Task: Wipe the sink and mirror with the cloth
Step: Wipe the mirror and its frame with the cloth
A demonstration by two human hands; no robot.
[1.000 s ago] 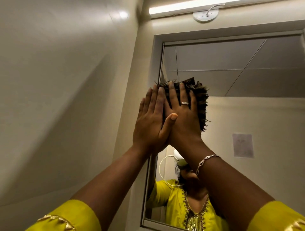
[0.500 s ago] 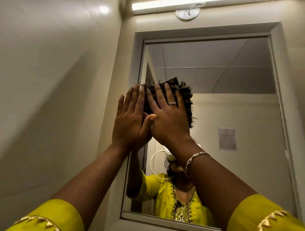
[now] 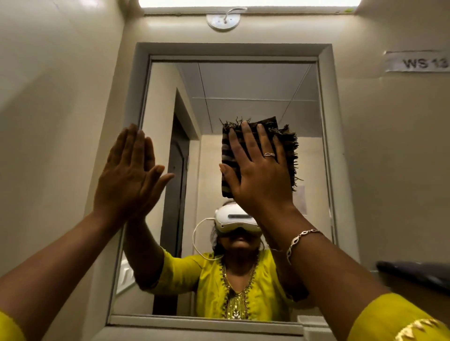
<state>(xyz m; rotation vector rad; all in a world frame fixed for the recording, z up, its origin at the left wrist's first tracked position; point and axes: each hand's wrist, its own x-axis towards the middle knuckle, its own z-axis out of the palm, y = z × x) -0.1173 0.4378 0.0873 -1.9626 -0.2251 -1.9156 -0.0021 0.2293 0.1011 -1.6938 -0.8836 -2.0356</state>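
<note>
A framed mirror hangs on the cream wall straight ahead. My right hand lies flat on a folded dark striped cloth with fringed edges and presses it against the middle of the glass. My left hand is flat and empty, fingers together, resting at the mirror's left frame. The two hands are apart. The sink is out of view.
A tube light and a round white wall fitting sit above the mirror. A paper label reading "WS 13" is stuck at the upper right. A dark ledge-like object juts from the right wall. A side wall stands close on the left.
My right hand has slid the cloth rightward from the mirror's left edge to its middle. My left hand has come off the right hand and stays at the left frame. The view has turned to face the mirror.
</note>
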